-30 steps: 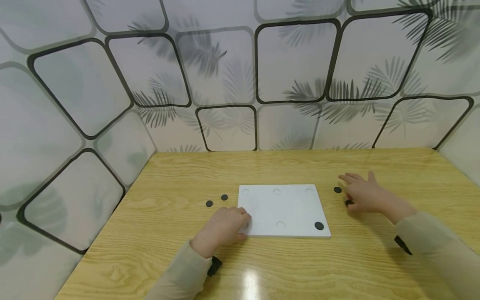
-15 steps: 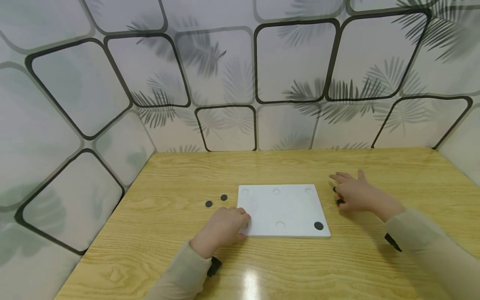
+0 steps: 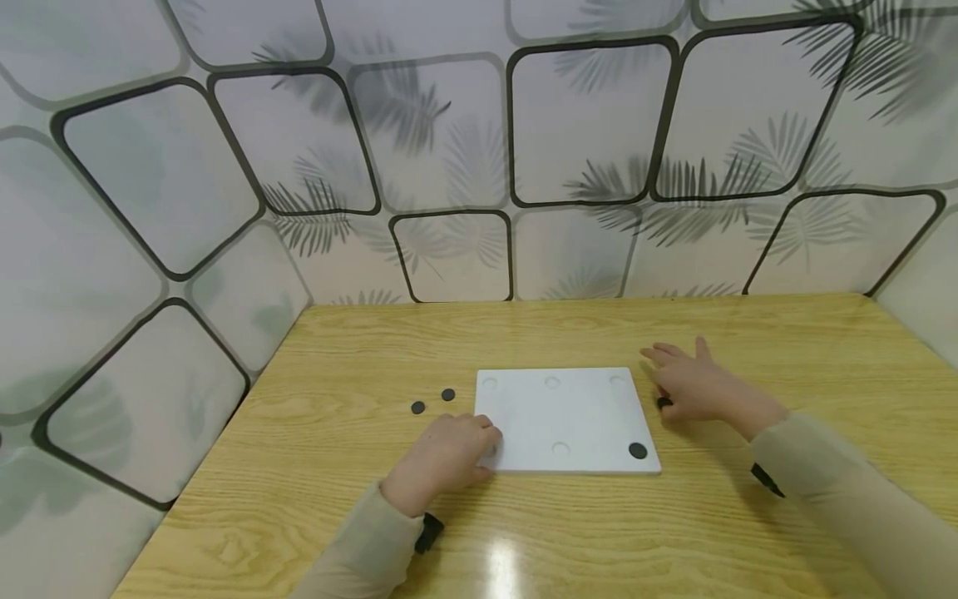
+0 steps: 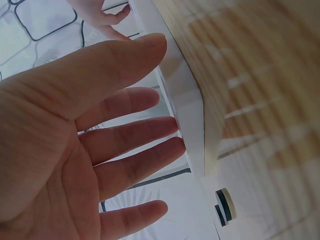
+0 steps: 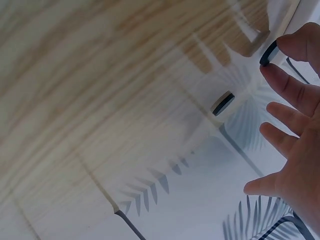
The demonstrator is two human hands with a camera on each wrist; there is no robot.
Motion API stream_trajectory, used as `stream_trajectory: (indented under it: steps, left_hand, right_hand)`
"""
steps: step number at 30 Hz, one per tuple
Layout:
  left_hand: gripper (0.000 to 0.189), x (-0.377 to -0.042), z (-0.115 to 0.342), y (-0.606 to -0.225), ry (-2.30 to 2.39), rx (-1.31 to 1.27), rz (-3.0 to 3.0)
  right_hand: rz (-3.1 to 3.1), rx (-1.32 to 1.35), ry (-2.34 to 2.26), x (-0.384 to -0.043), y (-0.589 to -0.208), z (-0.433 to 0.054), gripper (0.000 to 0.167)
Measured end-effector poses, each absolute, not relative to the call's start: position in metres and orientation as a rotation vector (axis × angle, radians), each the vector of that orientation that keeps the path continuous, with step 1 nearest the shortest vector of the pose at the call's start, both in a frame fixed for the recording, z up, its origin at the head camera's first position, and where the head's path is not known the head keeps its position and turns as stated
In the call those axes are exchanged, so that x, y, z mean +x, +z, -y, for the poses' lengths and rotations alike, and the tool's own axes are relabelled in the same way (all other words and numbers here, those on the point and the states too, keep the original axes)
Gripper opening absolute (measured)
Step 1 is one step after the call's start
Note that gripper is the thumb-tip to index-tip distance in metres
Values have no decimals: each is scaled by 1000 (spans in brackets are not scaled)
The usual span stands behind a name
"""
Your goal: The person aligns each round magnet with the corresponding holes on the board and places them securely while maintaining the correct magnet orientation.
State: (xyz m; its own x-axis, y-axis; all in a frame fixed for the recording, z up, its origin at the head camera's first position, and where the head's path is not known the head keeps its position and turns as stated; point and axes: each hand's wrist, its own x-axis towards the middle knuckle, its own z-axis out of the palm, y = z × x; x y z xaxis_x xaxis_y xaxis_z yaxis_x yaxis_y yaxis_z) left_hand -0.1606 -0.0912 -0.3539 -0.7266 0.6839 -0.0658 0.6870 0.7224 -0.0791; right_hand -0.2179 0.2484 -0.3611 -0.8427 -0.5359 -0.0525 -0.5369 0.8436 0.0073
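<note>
A white rectangular board with shallow round recesses lies on the table. One black disc sits in its front right recess. My left hand rests at the board's left front corner; in the left wrist view its fingers are fairly straight, fingertips right at the edge. To the right of the board, my right hand pinches a black disc between thumb and index finger, its other fingers spread. Another black disc stays on the table near that hand, hidden behind it in the head view.
Two black discs lie on the wooden table, left of the board. A patterned wall rises behind the table and along its left side.
My right hand has moved left toward the board, with the pinched disc in it, and now covers the loose disc nearby. The left hand has stayed at the board's corner.
</note>
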Motion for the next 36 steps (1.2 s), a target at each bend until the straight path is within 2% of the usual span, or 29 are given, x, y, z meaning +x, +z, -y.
stream_trajectory:
  steps: [12, 36]
  left_hand:
    - [25, -159, 91, -353, -164, 1141, -2893]
    - [25, -160, 90, -354, -158, 1127, -2884]
  right_hand:
    - [-2965, -892, 32, -219, -357, -240, 23]
    - [-2954, -949, 118, -237, -346, -215, 26]
